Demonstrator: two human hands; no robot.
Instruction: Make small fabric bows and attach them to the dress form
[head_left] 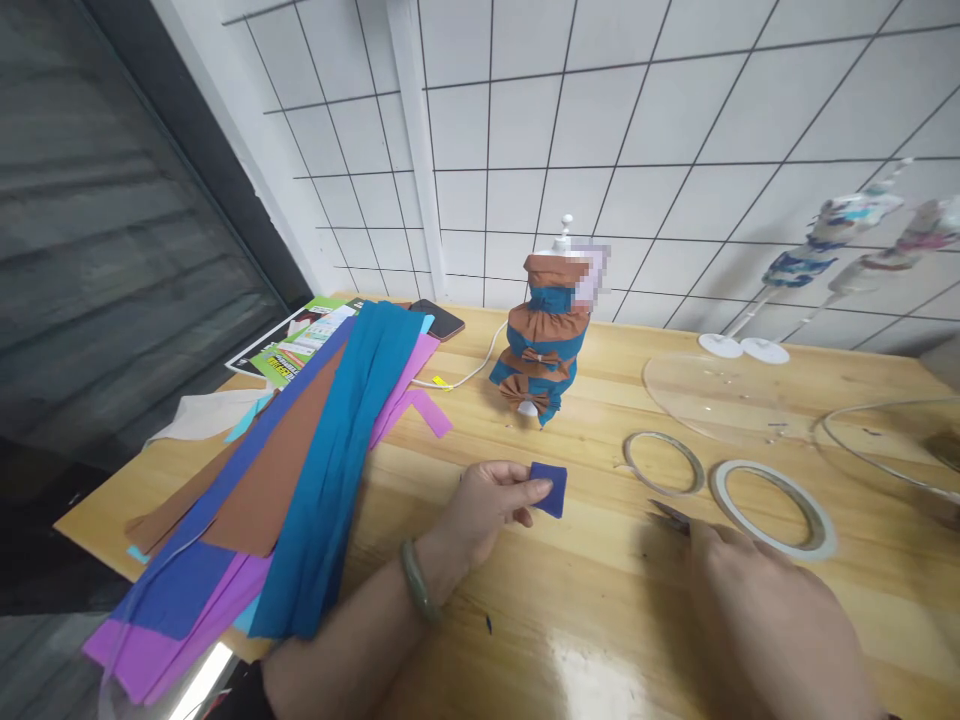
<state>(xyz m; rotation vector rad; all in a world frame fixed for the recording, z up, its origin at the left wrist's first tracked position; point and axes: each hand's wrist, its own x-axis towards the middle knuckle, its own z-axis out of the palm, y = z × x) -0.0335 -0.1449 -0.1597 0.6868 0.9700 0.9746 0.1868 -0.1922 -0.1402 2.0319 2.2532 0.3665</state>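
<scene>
A small dark blue square piece [555,492] is pinched between the thumb and fingers of my left hand [491,505], above the wooden table [450,560]. My right hand [757,590] is at the right, partly blurred, with the dark pointed tip of scissors [670,516] showing beyond its fingers; the handles are hidden. Beyond my left hand stands a miniature dress form [547,335] clothed in brown and teal layers with brown bows. Long folded strips in teal [352,440], brown [289,455], blue and purple lie at the left.
Two tape rolls, a thin one [697,470] and a wider white one [817,525], lie near my right hand. A clear disc [675,385] lies behind them. Two small stands [721,346] are at the back right. A phone [439,318] and a white cable [487,358] are further back.
</scene>
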